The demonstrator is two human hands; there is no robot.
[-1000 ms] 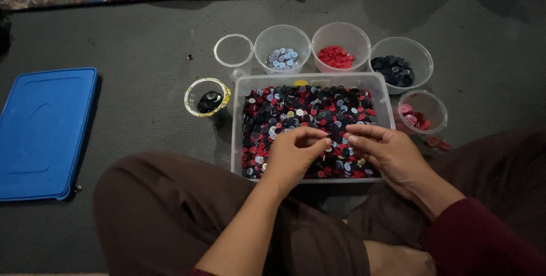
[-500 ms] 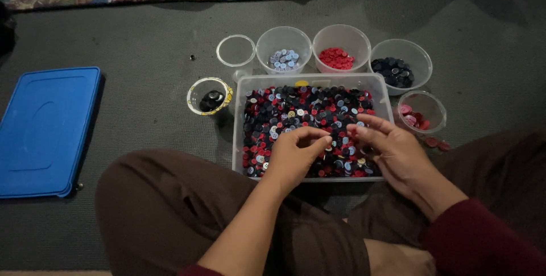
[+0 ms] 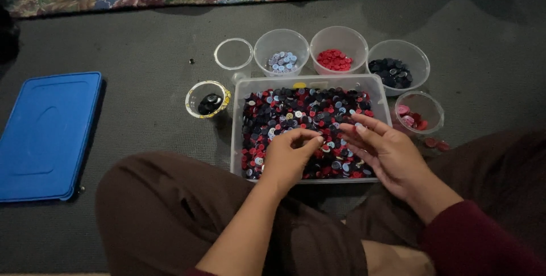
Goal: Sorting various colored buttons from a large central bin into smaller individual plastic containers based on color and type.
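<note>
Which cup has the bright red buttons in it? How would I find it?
Start at the big clear bin full of mixed buttons, under both hands. Behind its far edge stands a row of clear round cups. The red button cup is third from the left, between the pale blue button cup and the dark button cup; only it holds all-red buttons.

The left hand [image 3: 290, 159] is held palm down, forearm bare, with its fingers [image 3: 310, 138] curled and pinched toward the thumb. The right hand [image 3: 384, 153] lies beside it, fingers extended and slightly spread, wrist in a dark red sleeve.
</note>
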